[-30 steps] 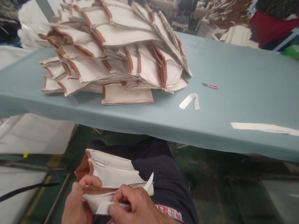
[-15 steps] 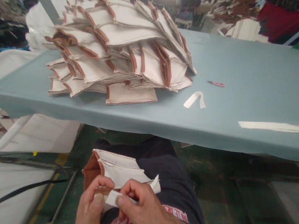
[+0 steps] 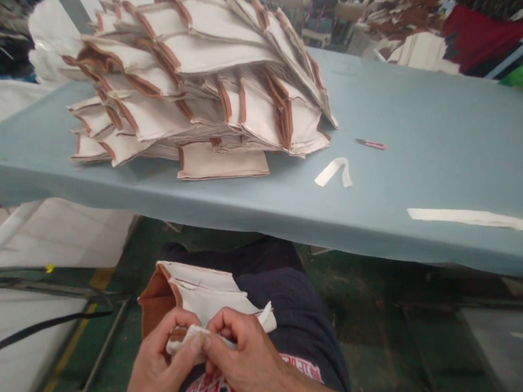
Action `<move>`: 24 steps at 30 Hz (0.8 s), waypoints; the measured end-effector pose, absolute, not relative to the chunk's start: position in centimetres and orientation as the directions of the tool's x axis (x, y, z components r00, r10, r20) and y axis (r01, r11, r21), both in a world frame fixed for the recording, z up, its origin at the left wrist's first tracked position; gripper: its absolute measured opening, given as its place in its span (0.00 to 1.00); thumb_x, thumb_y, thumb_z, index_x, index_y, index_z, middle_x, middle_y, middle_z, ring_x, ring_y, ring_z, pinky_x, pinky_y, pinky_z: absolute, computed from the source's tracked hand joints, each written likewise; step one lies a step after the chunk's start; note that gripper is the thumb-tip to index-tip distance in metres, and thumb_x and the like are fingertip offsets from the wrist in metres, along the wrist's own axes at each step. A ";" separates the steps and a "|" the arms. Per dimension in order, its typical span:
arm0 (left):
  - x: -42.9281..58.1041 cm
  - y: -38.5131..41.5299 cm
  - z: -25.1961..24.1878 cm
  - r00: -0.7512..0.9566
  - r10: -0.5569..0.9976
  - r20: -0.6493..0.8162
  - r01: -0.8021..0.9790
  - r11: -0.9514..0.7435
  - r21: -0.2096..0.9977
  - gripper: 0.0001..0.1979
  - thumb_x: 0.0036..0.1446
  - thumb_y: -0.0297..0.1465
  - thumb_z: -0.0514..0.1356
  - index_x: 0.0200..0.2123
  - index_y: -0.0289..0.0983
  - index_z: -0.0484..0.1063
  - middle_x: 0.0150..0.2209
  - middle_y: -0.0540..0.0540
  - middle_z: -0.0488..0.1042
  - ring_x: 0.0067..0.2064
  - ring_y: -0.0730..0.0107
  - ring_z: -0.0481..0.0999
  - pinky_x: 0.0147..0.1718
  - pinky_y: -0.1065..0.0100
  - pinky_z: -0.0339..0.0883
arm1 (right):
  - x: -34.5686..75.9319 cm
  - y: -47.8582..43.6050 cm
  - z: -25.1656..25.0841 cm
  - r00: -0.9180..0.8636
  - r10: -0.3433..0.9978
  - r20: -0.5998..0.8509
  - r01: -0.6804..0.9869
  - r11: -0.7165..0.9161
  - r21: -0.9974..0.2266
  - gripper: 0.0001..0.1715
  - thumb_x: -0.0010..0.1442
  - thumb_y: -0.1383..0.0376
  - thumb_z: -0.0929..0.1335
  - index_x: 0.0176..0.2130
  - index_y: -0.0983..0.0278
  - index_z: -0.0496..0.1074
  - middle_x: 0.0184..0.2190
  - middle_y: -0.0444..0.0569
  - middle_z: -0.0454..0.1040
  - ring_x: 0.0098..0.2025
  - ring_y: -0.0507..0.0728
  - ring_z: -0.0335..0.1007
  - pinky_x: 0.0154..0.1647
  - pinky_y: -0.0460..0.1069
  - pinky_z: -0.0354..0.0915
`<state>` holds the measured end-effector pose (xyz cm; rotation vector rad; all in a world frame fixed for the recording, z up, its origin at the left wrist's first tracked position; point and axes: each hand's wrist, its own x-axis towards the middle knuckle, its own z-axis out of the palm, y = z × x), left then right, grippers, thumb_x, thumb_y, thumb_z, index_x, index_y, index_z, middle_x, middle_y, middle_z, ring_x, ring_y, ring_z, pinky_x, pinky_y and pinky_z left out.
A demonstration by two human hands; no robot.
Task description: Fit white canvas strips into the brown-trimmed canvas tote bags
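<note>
A cream fabric pouch with brown lining [image 3: 206,290] lies across my lap, its mouth facing left. My left hand [image 3: 168,351] is closed on the pouch's near edge, with the thumb pressed on a white strip [image 3: 193,334] there. Beside it, my right hand [image 3: 246,352] pinches the same strip, and the two thumbs nearly meet. A loose white end [image 3: 266,316] sticks out to the right beyond my right fingers. My fingers hide most of the strip and of the near edge.
A blue-covered table [image 3: 363,222] stands ahead, bearing a tall stack of similar cream pouches [image 3: 226,99]. To the stack's right lie pink-handled snips [image 3: 371,144], a short bent white strip [image 3: 334,172] and a long white strip [image 3: 481,218]. A metal frame [image 3: 91,360] stands at left.
My left thumb has moved right onto the white strip, close to my right thumb. The strip is now bunched against the pouch edge. The whole view has shifted slightly.
</note>
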<state>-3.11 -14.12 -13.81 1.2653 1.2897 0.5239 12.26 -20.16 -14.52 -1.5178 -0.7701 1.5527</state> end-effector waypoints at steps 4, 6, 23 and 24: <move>-3.1 -14.1 -13.9 0.317 0.864 -0.392 0.365 0.271 0.891 0.18 0.55 0.48 0.69 0.30 0.39 0.75 0.23 0.55 0.70 0.26 0.70 0.67 0.27 0.72 0.59 | 12.4 -20.2 -14.6 0.062 0.867 -0.494 -0.114 -0.486 -0.867 0.12 0.69 0.61 0.73 0.34 0.61 0.71 0.22 0.40 0.75 0.24 0.52 0.71 0.29 0.45 0.64; -3.1 -14.0 -14.0 0.321 0.866 -0.383 0.383 0.251 0.889 0.17 0.55 0.47 0.68 0.29 0.40 0.75 0.22 0.55 0.71 0.26 0.70 0.68 0.27 0.72 0.60 | 12.5 -20.2 -14.7 0.059 0.868 -0.493 -0.117 -0.484 -0.867 0.11 0.68 0.62 0.72 0.34 0.61 0.71 0.22 0.40 0.75 0.24 0.52 0.71 0.29 0.45 0.64; -2.7 -14.0 -14.5 0.316 0.867 -0.385 0.360 0.266 0.894 0.17 0.56 0.47 0.67 0.28 0.40 0.73 0.22 0.56 0.71 0.25 0.70 0.69 0.26 0.73 0.61 | 12.4 -20.1 -15.3 0.053 0.868 -0.494 -0.113 -0.486 -0.866 0.12 0.68 0.60 0.72 0.34 0.61 0.72 0.23 0.40 0.75 0.26 0.53 0.72 0.31 0.46 0.65; -2.6 -13.9 -14.5 0.316 0.867 -0.384 0.362 0.264 0.894 0.17 0.56 0.47 0.67 0.28 0.40 0.73 0.22 0.56 0.71 0.25 0.70 0.68 0.26 0.73 0.61 | 12.4 -20.1 -15.2 0.051 0.867 -0.497 -0.108 -0.490 -0.865 0.11 0.68 0.61 0.72 0.34 0.61 0.72 0.23 0.40 0.75 0.27 0.53 0.72 0.31 0.46 0.65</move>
